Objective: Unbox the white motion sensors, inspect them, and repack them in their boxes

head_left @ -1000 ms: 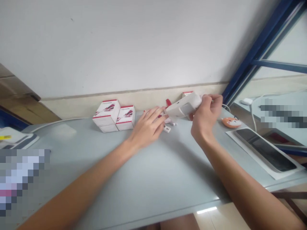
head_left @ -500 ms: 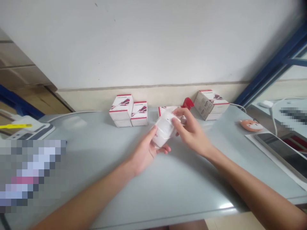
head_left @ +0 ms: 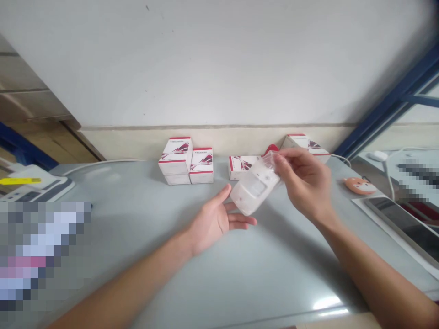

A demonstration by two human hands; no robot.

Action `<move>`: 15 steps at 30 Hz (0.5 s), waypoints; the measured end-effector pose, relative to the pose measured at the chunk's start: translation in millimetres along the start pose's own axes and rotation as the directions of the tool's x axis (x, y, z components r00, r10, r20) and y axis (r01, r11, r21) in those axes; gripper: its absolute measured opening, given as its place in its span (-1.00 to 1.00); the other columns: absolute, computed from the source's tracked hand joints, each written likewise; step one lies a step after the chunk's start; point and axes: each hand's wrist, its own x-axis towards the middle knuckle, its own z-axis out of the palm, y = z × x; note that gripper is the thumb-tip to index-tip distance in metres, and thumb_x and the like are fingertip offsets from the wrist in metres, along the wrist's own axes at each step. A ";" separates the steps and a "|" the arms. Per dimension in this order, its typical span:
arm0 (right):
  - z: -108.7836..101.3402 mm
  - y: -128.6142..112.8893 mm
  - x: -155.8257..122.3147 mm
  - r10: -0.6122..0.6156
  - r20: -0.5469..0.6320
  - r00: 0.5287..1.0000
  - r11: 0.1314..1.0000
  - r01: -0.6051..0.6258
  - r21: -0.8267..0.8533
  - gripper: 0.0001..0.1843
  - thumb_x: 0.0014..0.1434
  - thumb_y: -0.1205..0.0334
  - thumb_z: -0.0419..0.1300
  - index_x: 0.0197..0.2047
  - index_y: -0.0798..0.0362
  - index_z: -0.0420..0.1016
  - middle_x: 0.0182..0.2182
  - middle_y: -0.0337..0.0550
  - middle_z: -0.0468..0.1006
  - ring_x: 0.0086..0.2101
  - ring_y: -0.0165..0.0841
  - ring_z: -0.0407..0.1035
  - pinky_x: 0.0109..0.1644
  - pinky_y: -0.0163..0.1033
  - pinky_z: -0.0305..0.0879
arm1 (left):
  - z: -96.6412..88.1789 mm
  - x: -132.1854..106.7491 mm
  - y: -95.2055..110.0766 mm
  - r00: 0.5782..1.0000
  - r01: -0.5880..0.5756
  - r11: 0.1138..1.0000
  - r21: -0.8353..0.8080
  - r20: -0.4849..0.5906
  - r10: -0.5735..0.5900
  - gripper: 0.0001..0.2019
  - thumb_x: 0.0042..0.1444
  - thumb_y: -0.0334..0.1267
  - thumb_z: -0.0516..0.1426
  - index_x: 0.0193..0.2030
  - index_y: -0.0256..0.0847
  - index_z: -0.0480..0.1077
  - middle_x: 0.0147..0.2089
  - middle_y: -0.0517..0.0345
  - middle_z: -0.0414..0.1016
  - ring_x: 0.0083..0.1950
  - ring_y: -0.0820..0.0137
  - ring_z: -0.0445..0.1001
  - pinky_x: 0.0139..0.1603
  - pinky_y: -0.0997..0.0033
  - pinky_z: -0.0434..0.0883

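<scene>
Grey desk (head_left: pixel 281 274) against white wall (head_left: pixel 212 59) w/ cream skirting (head_left: pixel 212 141); blue metal frame (head_left: pixel 387 109) at upper R.

R hand (head_left: pixel 303 183) closed, fingers (head_left: pixel 286 157) pinching top of clear poly bag (head_left: pixel 269 161), which encloses white plastic unit (head_left: pixel 254 186). Unit is held up over desk, tilted, lower end pointing down toward L hand (head_left: pixel 216 222). L hand open, palm up, fingers spread, holding nothing; sits just beside unit's lower end, contact cannot be confirmed.

Behind hands, along wall: stack of 2 white boxes w/ red trim (head_left: pixel 174 161), single box (head_left: pixel 201 166) touching stack, flat box (head_left: pixel 242 167), red item (head_left: pixel 270 149) partly hidden by bag, further box (head_left: pixel 305 144) partly behind R hand.

Far R: orange fox-face mouse (head_left: pixel 359 186), dark tablet (head_left: pixel 404 228) on white sheet (head_left: pixel 373 219). Far L: white device w/ yellow strip (head_left: pixel 20 181). Pixelated patch (head_left: pixel 41 251) at lower L, unreadable.
</scene>
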 end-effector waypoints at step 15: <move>-2.0 -20.8 56.6 -0.306 -0.292 0.906 0.897 0.172 -0.408 -0.79 0.47 0.04 0.17 -0.10 -0.05 0.56 -0.45 -0.24 0.49 -0.45 -0.32 0.36 -0.29 -0.15 0.28 | -7.1 -2.9 -0.8 0.986 0.082 0.996 0.026 0.146 -0.085 -0.54 0.39 0.08 0.18 0.16 -0.29 0.56 -0.01 -0.19 0.65 -0.33 0.31 0.63 -0.35 0.40 0.41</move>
